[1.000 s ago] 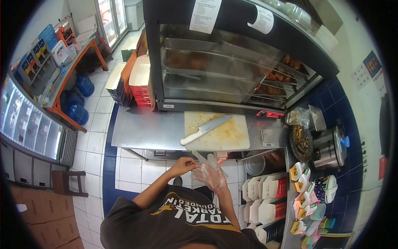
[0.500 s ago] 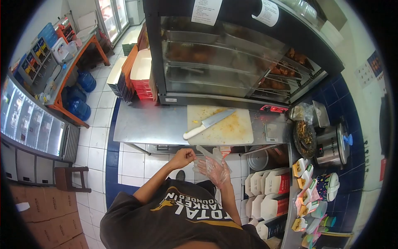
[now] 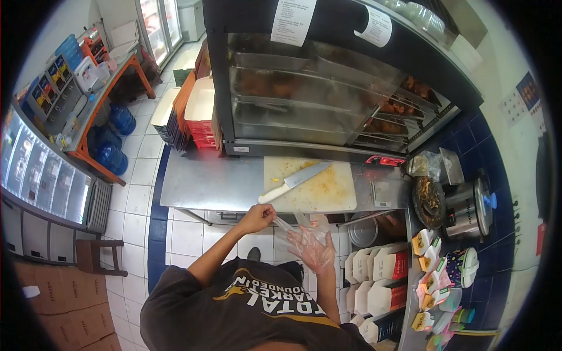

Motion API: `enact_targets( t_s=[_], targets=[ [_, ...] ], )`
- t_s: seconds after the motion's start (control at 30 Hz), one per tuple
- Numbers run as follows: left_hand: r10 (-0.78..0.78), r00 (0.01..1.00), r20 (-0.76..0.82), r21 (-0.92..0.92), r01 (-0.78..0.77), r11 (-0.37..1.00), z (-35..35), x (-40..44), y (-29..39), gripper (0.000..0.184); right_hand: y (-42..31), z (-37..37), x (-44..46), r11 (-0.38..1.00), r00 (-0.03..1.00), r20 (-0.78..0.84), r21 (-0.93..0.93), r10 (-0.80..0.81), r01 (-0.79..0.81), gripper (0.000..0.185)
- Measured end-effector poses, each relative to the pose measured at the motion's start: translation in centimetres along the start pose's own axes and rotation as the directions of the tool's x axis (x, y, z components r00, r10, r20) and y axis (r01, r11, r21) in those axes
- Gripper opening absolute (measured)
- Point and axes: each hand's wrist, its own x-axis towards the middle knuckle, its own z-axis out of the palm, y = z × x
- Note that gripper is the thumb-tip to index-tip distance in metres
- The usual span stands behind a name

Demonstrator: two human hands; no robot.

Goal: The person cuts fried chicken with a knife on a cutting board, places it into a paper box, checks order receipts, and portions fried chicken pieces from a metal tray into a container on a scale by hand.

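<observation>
My left hand (image 3: pixel 257 219) is closed in a pinch on the edge of a clear plastic glove (image 3: pixel 284 226), which stretches across to the other hand. Inside that loose, wrinkled glove is my right hand (image 3: pixel 313 248), palm up with the fingers spread. Both hands are in front of the steel counter's near edge. Just beyond them, a large knife (image 3: pixel 297 180) with a white handle lies diagonally on a stained white cutting board (image 3: pixel 339 190).
A glass-fronted warming cabinet (image 3: pixel 293 99) with browned meat stands behind the steel counter (image 3: pixel 211 181). Stacked box trays (image 3: pixel 201 111) sit at its left, a small scale (image 3: pixel 380 193) at the right. Folded cartons (image 3: pixel 374 263) fill a shelf beside my right arm.
Both hands have risen slightly toward the counter, my right hand also shifting a little right. The glove is now pulled taut between them, and my right fingers are more spread.
</observation>
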Motion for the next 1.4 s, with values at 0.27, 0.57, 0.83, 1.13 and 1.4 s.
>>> enact_targets(
  t_s=[0.27, 0.57, 0.83, 1.13, 1.4],
  targets=[
    [0.145, 0.989, 0.021, 0.297, -0.144, 0.944, 0.8, 5.1, 3.9, 0.011, -1.1, 3.0, -0.8, 0.987, 0.989, 0.08, -0.093, -0.12, 0.128, 0.097],
    [0.275, 0.961, 0.009, 0.955, -0.09, 0.283, 1.1, 8.7, 1.1, 0.034, -5.2, -1.6, 1.8, 0.934, 0.941, 0.027, -0.117, -0.337, 0.338, 0.093],
    [-0.017, 0.998, 0.063, 0.959, -0.056, 0.279, 0.0, 9.4, 3.3, 0.031, -5.9, -4.4, 4.7, 0.955, 0.958, -0.009, -0.086, -0.287, 0.285, 0.094],
    [-0.092, 0.989, 0.117, 0.971, -0.095, 0.22, 0.6, 10.7, 2.1, 0.028, -4.5, -4.5, 6.8, 0.951, 0.946, -0.096, -0.018, -0.309, 0.309, 0.092],
    [0.44, 0.778, 0.448, 0.404, -0.615, 0.677, 10.0, 1.6, 11.2, 0.027, -2.9, -2.9, 6.0, 0.857, 0.845, -0.167, -0.197, -0.508, 0.476, 0.09]
  ],
)
